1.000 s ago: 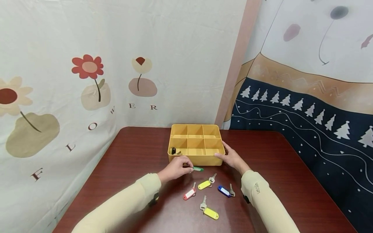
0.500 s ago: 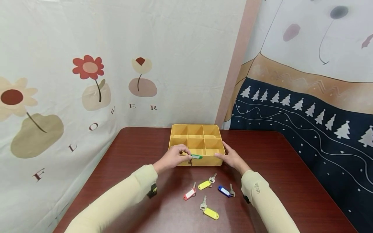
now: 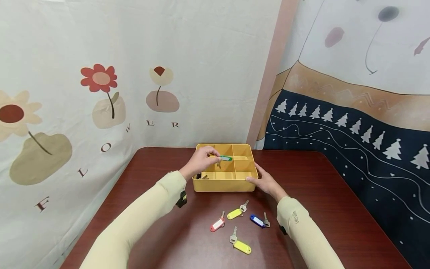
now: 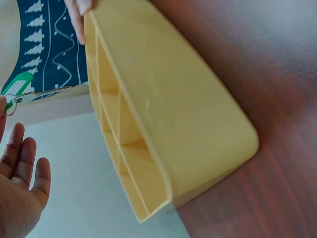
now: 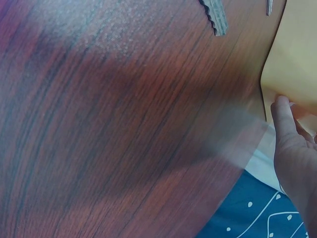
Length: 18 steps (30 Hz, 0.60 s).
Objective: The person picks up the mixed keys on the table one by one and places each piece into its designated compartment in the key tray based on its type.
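Raised over the yellow divided box [image 3: 223, 186], my left hand [image 3: 201, 160] pinches a green key tag [image 3: 226, 158] between thumb and fingers. A metal key [image 4: 47, 92] dangles from its ring, and the other fingers are held apart from the tag in the left wrist view. My right hand [image 3: 267, 182] holds the box's right front corner, its thumb [image 5: 283, 116] over the front wall and its fingers along the side. In the front left compartment lie a black-headed item [image 3: 199, 176] and a key [image 3: 205, 177], partly hidden by the left wrist.
In front of the box on the brown table [image 3: 161, 231] lie several tagged keys: a red tag [image 3: 217, 224], a yellow tag [image 3: 234, 213], a blue tag [image 3: 257, 220] and another yellow tag [image 3: 242, 247]. Printed curtains hang behind the table's far edge.
My left hand has lifted the green-tagged key from the table by the box's front and carried it up and away from me, over the compartments. The right hand has stayed on the box.
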Each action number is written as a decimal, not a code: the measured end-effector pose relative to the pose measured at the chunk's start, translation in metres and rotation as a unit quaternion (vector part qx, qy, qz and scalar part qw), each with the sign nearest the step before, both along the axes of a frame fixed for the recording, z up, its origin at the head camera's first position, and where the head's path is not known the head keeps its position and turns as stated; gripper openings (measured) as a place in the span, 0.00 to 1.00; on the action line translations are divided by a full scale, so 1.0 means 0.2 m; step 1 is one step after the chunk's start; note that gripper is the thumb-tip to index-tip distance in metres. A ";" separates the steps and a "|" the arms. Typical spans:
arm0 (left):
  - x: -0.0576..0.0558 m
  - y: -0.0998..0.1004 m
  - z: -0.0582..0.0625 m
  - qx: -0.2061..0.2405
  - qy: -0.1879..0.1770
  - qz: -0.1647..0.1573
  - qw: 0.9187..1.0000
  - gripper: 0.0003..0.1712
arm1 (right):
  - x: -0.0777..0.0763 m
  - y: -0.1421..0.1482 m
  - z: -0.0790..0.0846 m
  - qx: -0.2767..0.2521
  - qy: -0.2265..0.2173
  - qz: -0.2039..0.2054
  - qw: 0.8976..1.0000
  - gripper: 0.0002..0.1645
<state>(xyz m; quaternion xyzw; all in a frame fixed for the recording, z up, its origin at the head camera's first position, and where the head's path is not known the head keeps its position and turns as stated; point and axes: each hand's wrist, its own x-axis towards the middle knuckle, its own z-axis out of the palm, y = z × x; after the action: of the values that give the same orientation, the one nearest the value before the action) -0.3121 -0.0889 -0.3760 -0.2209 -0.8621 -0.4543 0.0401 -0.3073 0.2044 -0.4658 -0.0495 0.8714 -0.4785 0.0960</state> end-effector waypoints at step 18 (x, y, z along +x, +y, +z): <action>-0.28 0.09 0.03 0.003 -0.010 0.066 0.998 0.07 | -0.01 -0.01 0.00 -0.007 -0.003 -0.003 1.000 0.52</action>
<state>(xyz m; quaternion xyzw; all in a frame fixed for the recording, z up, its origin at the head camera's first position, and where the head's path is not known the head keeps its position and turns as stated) -0.3679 -0.0716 -0.3706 -0.1592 -0.8739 -0.4551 0.0623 -0.3084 0.2034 -0.4660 -0.0465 0.8677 -0.4854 0.0968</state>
